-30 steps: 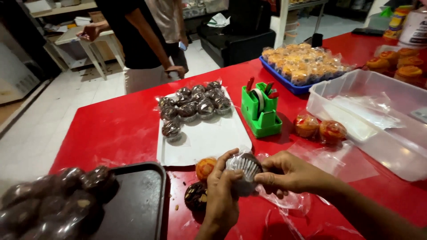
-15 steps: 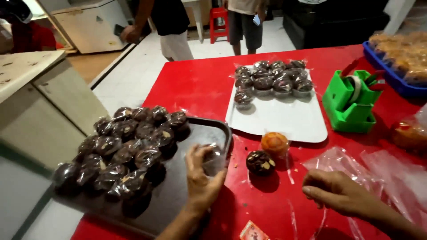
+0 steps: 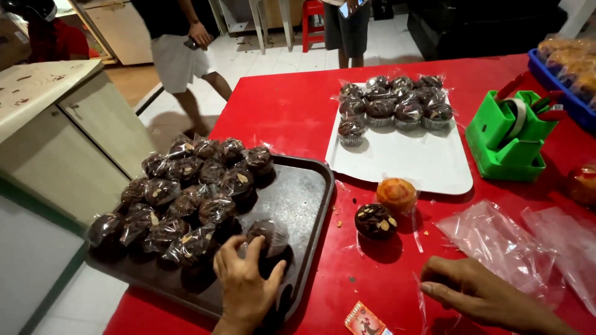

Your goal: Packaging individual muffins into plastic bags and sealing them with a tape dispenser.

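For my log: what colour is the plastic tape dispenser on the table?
Bright green plastic tape dispenser, clearest in the head view, on the red table.

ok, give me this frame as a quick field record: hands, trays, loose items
left hand: setting a wrapped chocolate muffin on the dark tray
right hand: flat on the red table, beside clear plastic bags
dark tray load: pile of wrapped chocolate muffins
white tray: wrapped muffins at far end
loose: unwrapped chocolate muffin, orange muffin
tool: green tape dispenser
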